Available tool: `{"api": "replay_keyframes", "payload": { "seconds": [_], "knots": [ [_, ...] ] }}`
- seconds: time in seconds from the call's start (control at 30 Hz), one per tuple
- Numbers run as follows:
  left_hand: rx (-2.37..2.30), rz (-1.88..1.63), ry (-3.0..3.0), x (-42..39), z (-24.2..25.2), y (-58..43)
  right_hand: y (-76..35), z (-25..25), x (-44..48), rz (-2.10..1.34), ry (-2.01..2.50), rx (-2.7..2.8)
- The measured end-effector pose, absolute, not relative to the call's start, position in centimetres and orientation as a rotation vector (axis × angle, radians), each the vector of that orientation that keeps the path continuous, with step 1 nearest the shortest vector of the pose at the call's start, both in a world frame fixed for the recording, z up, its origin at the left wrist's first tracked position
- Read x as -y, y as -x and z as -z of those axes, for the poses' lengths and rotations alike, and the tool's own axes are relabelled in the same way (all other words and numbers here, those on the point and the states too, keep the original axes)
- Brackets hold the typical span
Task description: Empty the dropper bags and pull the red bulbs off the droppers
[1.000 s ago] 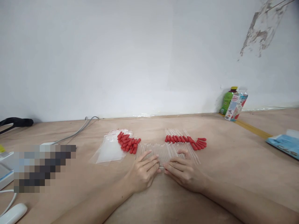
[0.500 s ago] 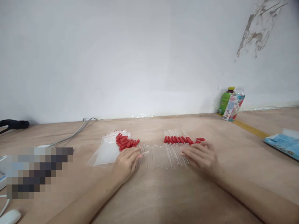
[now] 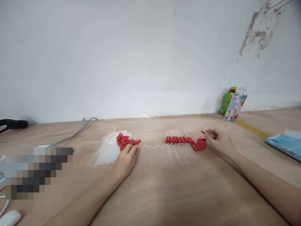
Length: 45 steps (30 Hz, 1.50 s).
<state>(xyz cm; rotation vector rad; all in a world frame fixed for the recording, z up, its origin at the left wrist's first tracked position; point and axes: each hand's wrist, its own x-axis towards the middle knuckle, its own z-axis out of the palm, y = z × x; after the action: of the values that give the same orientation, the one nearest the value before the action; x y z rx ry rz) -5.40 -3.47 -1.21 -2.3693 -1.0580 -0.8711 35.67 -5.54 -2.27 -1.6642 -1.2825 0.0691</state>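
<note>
My left hand (image 3: 124,159) is closed at the left end of a row of clear glass dropper tubes (image 3: 162,155); a short length of one glass tube (image 3: 139,143) pokes out past its fingertips. Just behind that hand, a pile of red rubber dropper bulbs (image 3: 123,141) lies partly on clear plastic bags (image 3: 107,153). My right hand (image 3: 218,139) pinches one red rubber bulb (image 3: 203,132) above the table. Left of it, several loose red bulbs (image 3: 199,145) lie fanned out beside droppers (image 3: 177,140) with bulbs fitted on their tubes.
At the back right stand a green bottle (image 3: 227,102) and a printed carton-like bottle (image 3: 235,106). A blue packet (image 3: 285,144) lies at the right. On the left are a grey cable (image 3: 75,135), a blurred-out device (image 3: 37,172) and a white mouse (image 3: 10,217).
My right hand has moved right and away from the tubes, and a red bulb now shows in its fingers. My left hand has shifted slightly back, with its tube turned upward.
</note>
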Motion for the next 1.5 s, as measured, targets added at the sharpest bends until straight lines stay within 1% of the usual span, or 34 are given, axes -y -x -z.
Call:
{"api": "replay_keyframes", "payload": {
  "seconds": [0.1, 0.3, 0.53, 0.67, 0.83, 1.07, 1.2, 1.3, 1.37, 1.5],
  "knots": [
    [1.041, 0.897, 2.409, 3.4, 1.5, 5.3, -35.8, 2.5, 5.4, -0.084, 1.657, 1.427],
    [1.07, 0.978, 2.556, 4.3, 1.2, 4.8, -35.9, 2.7, 5.5, 0.004, 1.691, 1.674],
    [1.005, 0.936, 2.552, 5.1, 0.4, 4.5, -35.5, 2.6, 5.3, 0.113, 1.667, 1.56],
    [0.978, 0.896, 2.575, 5.1, 0.6, 4.5, -33.2, 1.6, 5.7, 0.178, 1.59, 1.755],
    [0.984, 0.891, 2.567, 5.0, 0.7, 4.5, -30.9, 0.9, 5.9, 0.336, 1.772, 1.852],
    [0.981, 0.887, 2.56, 5.1, 0.6, 4.3, -30.7, 1.5, 5.4, 0.299, 1.804, 1.694],
    [0.954, 0.91, 2.542, 5.0, 0.6, 4.2, -30.1, 1.6, 5.4, 0.16, 1.686, 1.509],
    [0.892, 0.953, 2.508, 5.0, 0.6, 4.0, -28.5, 1.6, 6.0, 0.054, 1.509, 1.513],
    [0.851, 0.981, 2.478, 5.1, 0.6, 3.7, -26.9, 1.6, 6.9, 0.059, 1.408, 1.597],
    [0.768, 0.977, 2.438, 5.5, 0.5, 2.9, -23.4, 1.6, 8.9, 0.194, 1.197, 1.818]
  ]
}}
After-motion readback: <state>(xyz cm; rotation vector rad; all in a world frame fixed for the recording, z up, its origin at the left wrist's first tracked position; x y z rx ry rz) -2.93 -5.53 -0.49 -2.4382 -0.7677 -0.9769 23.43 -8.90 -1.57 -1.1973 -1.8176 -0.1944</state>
